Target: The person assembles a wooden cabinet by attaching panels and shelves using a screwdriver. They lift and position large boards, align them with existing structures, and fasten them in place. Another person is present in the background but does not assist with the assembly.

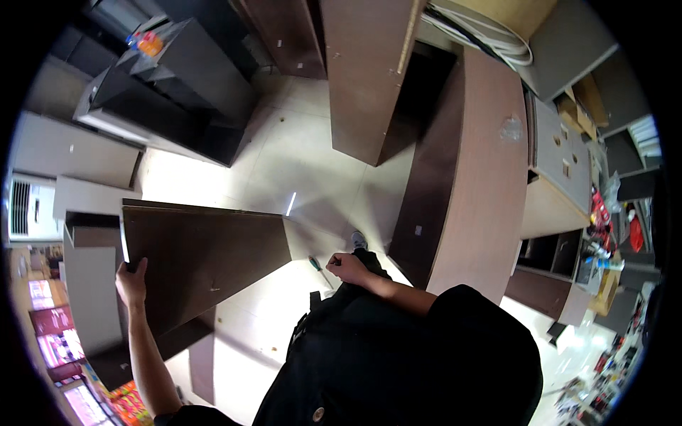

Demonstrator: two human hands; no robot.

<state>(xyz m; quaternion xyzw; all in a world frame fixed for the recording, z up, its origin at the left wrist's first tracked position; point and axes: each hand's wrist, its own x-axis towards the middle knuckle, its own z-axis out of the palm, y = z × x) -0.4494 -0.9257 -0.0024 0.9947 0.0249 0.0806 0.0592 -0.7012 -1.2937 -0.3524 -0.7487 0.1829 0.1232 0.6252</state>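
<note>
My left hand (131,285) grips the outer edge of a dark brown wooden panel (206,263), with the thumb on its broad face. The panel stands on edge, slanting across the left side. In front of my body, my right hand (348,269) is curled closed; a small dark spot shows at its fingers, and what it holds, if anything, I cannot make out. Just left of that hand, a screwdriver with a teal and black handle (314,263) shows against the pale floor. Its thin shaft points toward my body.
A long wood-topped cabinet (490,163) runs along my right. Ahead stands a tall brown panel (366,78). A dark open cabinet (177,92) with an orange-labelled bottle (148,44) on top is at far left. Coiled white cable (497,42) lies at the far right.
</note>
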